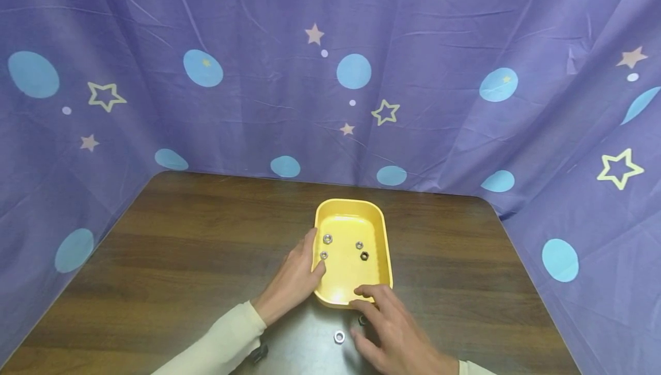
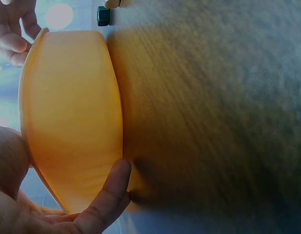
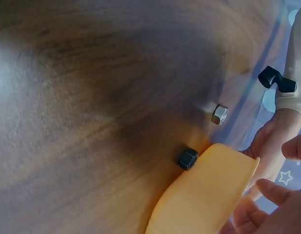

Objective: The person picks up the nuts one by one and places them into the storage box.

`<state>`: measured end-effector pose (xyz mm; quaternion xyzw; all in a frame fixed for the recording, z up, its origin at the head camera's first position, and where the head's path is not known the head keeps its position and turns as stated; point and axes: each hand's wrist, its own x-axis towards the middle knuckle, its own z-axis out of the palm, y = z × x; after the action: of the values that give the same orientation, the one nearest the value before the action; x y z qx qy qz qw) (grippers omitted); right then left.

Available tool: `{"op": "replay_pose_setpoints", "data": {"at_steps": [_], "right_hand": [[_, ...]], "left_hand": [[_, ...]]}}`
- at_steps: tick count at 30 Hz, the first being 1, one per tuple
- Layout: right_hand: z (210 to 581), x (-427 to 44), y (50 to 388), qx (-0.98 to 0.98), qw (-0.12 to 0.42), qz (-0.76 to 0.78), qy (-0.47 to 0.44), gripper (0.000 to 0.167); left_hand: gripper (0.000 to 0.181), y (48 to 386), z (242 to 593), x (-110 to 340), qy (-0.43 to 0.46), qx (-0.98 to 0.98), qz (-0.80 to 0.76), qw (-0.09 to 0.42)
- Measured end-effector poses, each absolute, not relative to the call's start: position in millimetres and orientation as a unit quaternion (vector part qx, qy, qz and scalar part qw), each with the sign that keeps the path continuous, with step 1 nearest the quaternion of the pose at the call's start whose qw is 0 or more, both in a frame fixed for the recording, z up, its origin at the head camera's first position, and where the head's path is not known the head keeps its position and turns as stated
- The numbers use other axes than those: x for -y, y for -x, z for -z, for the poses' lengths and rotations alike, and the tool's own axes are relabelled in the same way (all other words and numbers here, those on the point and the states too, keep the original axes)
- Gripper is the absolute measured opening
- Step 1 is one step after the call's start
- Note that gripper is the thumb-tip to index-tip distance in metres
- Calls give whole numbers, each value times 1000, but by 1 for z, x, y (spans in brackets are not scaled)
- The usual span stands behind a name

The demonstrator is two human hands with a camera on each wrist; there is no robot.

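Note:
My left hand (image 1: 290, 284) grips the left wall of a yellow tray (image 1: 343, 277), its thumb at the rim and fingers along the outer side (image 2: 72, 117). Over the tray's near right corner is my right hand (image 1: 395, 332), fingers loosely bent and holding nothing visible. Inside the tray lie several hex nuts, among them a silver nut (image 1: 327, 238) and a dark nut (image 1: 364, 256). Outside, by the near edge, a silver nut (image 1: 339, 336) and a dark nut (image 1: 362, 320) rest on the table, close to my right thumb. Both loose nuts also show in the right wrist view.
The brown wood-grain table (image 1: 217, 237) extends around the tray. A purple curtain (image 1: 248, 77) with stars and blue dots hangs behind it and at both sides. A small black device (image 3: 277, 80) sits at my left cuff.

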<state>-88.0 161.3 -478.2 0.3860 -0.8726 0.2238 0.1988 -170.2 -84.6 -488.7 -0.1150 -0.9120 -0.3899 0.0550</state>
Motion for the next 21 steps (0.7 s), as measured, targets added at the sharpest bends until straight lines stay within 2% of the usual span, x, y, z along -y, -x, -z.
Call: {"op": "replay_pose_setpoints", "data": {"at_steps": [12, 21], "right_hand": [[477, -159, 79, 842, 193, -255, -434, 38], [479, -158, 73, 867, 117, -269, -403, 38]], "left_hand": [[74, 171, 489, 86, 114, 914, 384, 59], [73, 171, 488, 86, 117, 914, 384, 64]]}}
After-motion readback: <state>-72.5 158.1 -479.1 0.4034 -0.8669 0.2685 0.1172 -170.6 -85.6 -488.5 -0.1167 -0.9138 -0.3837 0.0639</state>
